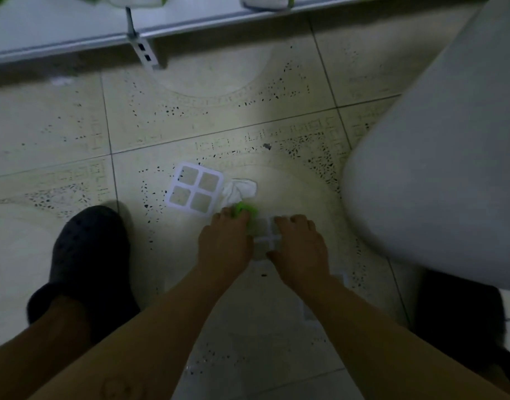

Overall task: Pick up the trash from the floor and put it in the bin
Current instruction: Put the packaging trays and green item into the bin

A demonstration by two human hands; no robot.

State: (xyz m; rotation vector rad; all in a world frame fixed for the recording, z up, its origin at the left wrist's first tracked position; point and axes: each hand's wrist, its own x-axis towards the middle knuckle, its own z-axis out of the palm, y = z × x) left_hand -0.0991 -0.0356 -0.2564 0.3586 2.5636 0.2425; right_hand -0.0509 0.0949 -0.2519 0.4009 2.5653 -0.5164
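Hands: left hand (224, 243) on green scrap (243, 209), right hand (301, 246) on white frame (266, 236).

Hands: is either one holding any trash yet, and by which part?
Left hand has its fingers on the green scrap; right hand rests on the white frame. Whether either is gripped cannot be told.

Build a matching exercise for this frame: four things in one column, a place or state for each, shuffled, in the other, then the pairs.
Things:
1. white four-window frame
2. green scrap
3. left hand
4. dark clog

Places or states:
A. fingertips resting on the green piece
B. worn on the foot at the left of the view
C. lying flat on the tile, untouched
D. wedged between a white wrapper and the left fingertips

Pairs: 1-C, 2-D, 3-A, 4-B
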